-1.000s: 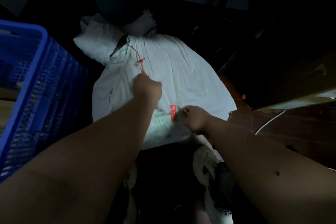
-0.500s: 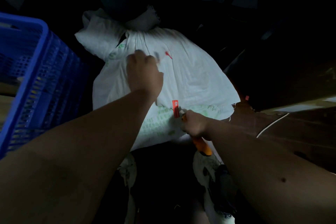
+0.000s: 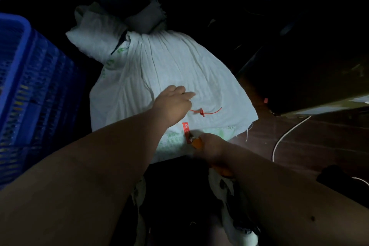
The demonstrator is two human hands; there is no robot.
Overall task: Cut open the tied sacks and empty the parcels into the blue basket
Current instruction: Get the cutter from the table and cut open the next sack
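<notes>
Dim scene, floor level. Large white woven plastic sack [image 3: 169,78] lies on the dark wooden floor [image 3: 319,142], gathered neck at the far end, bottom hem toward the person. Blue perforated plastic basket [image 3: 26,90] stands at the left, just beside the sack.

Left hand [image 3: 173,104] over the sack's middle, fingers curled, holding one end of a thin red plastic tie [image 3: 205,111], which lies loose across the white fabric to the hand's right with a small knot midway.

Right hand [image 3: 212,144] at the sack's near edge, fingers wrapped round an orange-handled cutter [image 3: 198,142]; the blade end looks to be touching the sack by a red rectangular label tag [image 3: 186,130], but it is blurred.

White cable [image 3: 283,138] curves across the floor right of the sack. A second pale sack end [image 3: 95,26] sits behind the neck, partly in shadow.
</notes>
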